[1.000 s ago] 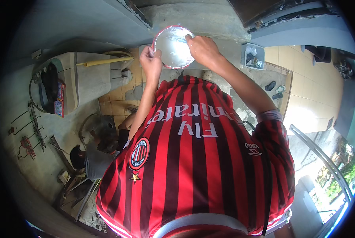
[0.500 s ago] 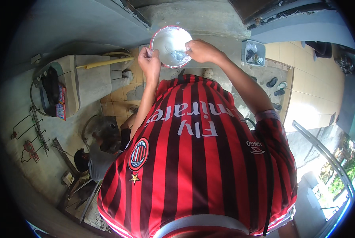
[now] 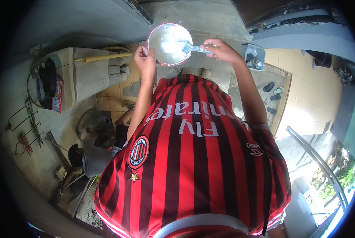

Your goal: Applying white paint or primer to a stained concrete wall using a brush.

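A round bucket with a red rim (image 3: 149,36) and white paint inside (image 3: 165,39) is in front of me at the top of the view. My left hand (image 3: 145,60) is closed on the bucket's near left edge, thumb over the rim. In my right hand (image 3: 221,51), just right of the bucket, is the grey-blue handle of a paintbrush (image 3: 200,49). Its wide, paint-smeared head lies over the bucket's right side, inside the opening; bright glare blurs where it meets the paint.
A grey bin (image 3: 253,57) with plastic litter stands beyond my right forearm, with sandals (image 3: 269,86) nearer. At left, a yellow pipe (image 3: 102,58) rests by a pale tub-like basin (image 3: 70,75). Another person (image 3: 94,156) is low at my left. A metal rail (image 3: 320,162) runs at right.
My right hand has drawn back to the right, away from the bucket, so the brush handle now shows. The bucket and my left hand have shifted slightly left.
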{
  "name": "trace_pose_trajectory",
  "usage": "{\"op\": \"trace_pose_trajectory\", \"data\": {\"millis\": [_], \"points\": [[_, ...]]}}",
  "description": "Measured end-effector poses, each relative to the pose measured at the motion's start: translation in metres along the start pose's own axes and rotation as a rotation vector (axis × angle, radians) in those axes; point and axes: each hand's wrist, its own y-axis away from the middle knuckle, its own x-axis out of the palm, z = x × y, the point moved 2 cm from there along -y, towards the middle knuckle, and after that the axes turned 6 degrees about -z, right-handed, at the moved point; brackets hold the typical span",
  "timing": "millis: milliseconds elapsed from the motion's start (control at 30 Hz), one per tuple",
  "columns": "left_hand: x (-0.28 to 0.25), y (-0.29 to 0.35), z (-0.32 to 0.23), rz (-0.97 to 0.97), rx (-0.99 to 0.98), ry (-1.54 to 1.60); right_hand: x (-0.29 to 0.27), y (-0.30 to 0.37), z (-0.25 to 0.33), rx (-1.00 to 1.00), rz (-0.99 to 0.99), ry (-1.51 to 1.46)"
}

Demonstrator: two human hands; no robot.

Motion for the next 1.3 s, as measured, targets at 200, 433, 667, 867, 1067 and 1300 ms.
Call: {"op": "trace_pose_trajectory", "data": {"millis": [200,433,667,867,1067,1300], "points": [[0.004,-0.003,0.000,0.002,-0.050,0.000,-0.009,0.004,-0.001,0.060,-0.077,-0.094],[0.014,0.000,-0.011,0.014,-0.071,0.046,-0.022,0.002,0.000,0.042,-0.108,-0.052],[0.021,0.000,-0.014,0.060,-0.097,0.023,-0.023,0.007,0.033,-0.386,-0.299,0.413],[0.027,0.001,-0.024,0.072,-0.085,0.023,0.009,0.012,0.051,-0.690,-0.384,0.810],[0.030,0.002,-0.016,0.089,-0.020,0.011,0.021,0.005,0.048,-0.695,-0.387,0.886],[0.034,-0.001,-0.018,0.063,-0.028,-0.005,0.032,-0.012,0.045,-0.571,-0.251,0.920]]}}
